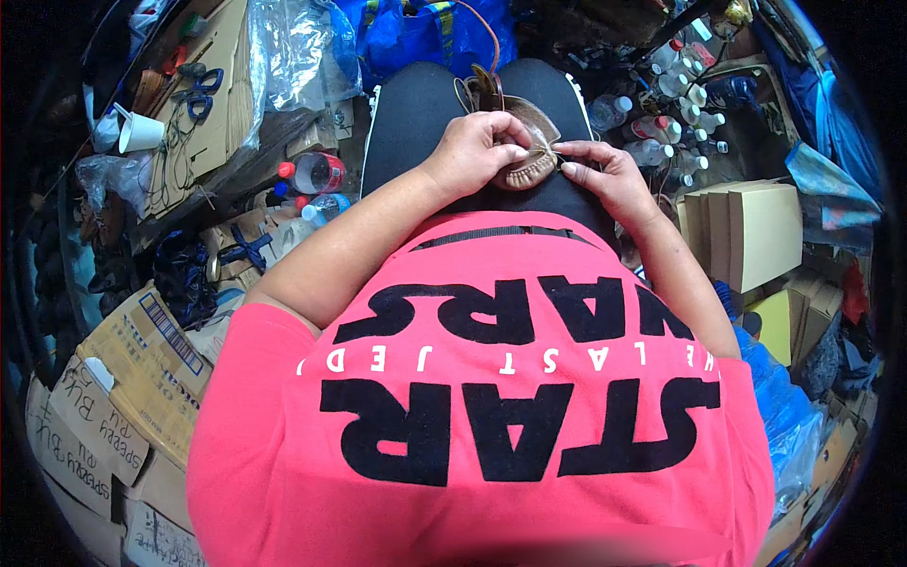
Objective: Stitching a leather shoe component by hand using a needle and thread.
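On a clock face laid over the view, the brown shoe (527,176) is lying at one o'clock, resting on the lap's dark trousers (404,118), its gathered, stitched toe edge pointing toward six. The left hand (477,148) is coming to the shoe from its nine o'clock side; its fingers (511,127) are curling in, thumb and forefinger pinching at the seam with barely any gap between them. The right hand (612,176) is reaching in from the shoe's three o'clock side, its forefinger and thumb standing a little apart near the seam, the forefinger's tip touching or almost touching pale thread (547,149); whether they are gripping it, I cannot tell. Both hands are working close together, their tips nearly meeting

An orange cord (492,38) is running toward twelve o'clock, in front of a blue bag (392,42). Around ten, scissors (200,94) are lying on cardboard (215,142), and a white cup (141,133) is sitting tilted nearby. Toward two, many bottles (661,129) are crowding together; near three, a tan stack (767,234) is standing, and flattened boxes (132,378) are filling the area between eight and nine
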